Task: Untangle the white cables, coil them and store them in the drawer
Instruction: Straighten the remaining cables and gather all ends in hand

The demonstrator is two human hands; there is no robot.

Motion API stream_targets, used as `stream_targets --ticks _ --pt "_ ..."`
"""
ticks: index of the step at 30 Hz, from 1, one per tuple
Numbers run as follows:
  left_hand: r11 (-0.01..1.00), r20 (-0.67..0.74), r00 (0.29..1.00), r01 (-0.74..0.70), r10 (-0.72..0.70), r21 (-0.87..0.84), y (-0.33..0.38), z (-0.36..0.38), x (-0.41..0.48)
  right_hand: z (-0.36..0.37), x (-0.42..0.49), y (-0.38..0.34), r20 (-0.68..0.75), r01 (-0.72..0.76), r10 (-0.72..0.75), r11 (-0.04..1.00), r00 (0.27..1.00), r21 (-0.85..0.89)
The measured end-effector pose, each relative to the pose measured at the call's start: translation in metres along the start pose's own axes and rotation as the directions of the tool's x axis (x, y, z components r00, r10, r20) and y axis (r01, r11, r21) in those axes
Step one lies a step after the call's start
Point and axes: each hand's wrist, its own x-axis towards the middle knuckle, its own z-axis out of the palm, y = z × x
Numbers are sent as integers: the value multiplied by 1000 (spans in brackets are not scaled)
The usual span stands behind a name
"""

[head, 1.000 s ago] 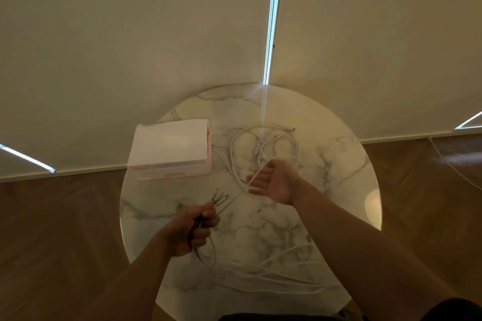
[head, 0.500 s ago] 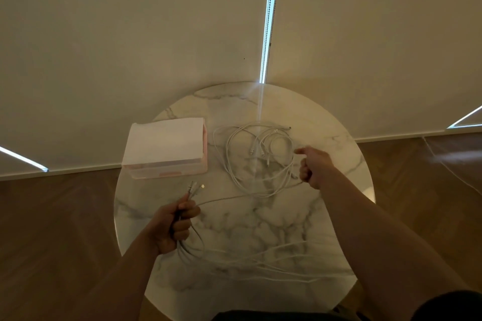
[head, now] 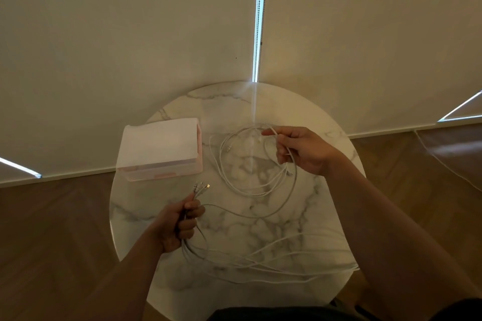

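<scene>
Several white cables (head: 250, 266) lie spread over a round marble table (head: 260, 101). My left hand (head: 177, 224) is closed around a bundle of cable ends, whose metal plugs (head: 202, 186) stick up above my fist. My right hand (head: 302, 150) pinches one cable strand at the far right, lifting part of a loose loop (head: 229, 177) that lies in the table's middle. A single cable (head: 242, 214) runs from my left fist towards the right hand. A small white and pink drawer box (head: 159, 148), shut, stands at the far left of the table.
Pale roller blinds hang behind the table, with a bead chain (head: 258, 34) in the bright gap between them. Wooden floor (head: 52, 229) surrounds the table. Another thin cord (head: 443, 164) trails on the floor at right.
My right hand has moved from the middle of the table out to the far right and now pinches a strand of the loop. The left hand keeps its grip on the plug ends.
</scene>
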Motion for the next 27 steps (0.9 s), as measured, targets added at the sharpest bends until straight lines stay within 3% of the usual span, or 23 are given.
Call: stream_targets --ticks 3,7,9,11,12,14,16,18,20,22,24,27 --pt "1000 7 1000 11 -11 -3 -3 2 2 -2 -7 -5 91 69 -86 982 992 177" --pt "1000 15 1000 15 -15 -8 -1 3 3 -13 -4 1 -111 155 -130 956 985 251" --pt "1000 17 1000 19 -19 -7 -1 4 2 -16 -10 7 -151 135 -96 953 984 271" --pt "1000 8 1000 21 -21 -2 -1 5 3 -15 -14 11 -98 37 -9 957 995 289" --pt "1000 -3 1000 20 -20 2 -1 5 4 -12 -15 12 -94 -34 59 968 994 249" --pt "1000 -5 1000 18 -18 9 -2 5 5 -8 -12 11 -204 -143 142 990 969 10" --pt "1000 2 1000 14 -14 11 -1 6 7 -6 -7 10 -272 -209 123 926 954 -315" --pt "1000 3 1000 13 -13 9 0 7 7 -2 -7 7 -188 -232 158 844 969 -485" --pt "1000 -27 1000 6 -6 16 0 9 7 3 -9 1 -48 -176 174 862 984 -475" --pt "1000 -98 995 4 -2 23 0 11 6 5 -10 -4 31 -93 107 951 994 -293" --pt "1000 -123 992 3 -1 16 -1 12 6 4 -6 -4 13 -87 89 988 996 -131" --pt "1000 -102 995 1 2 20 -2 10 6 1 -3 5 -77 -255 244 947 967 -193"
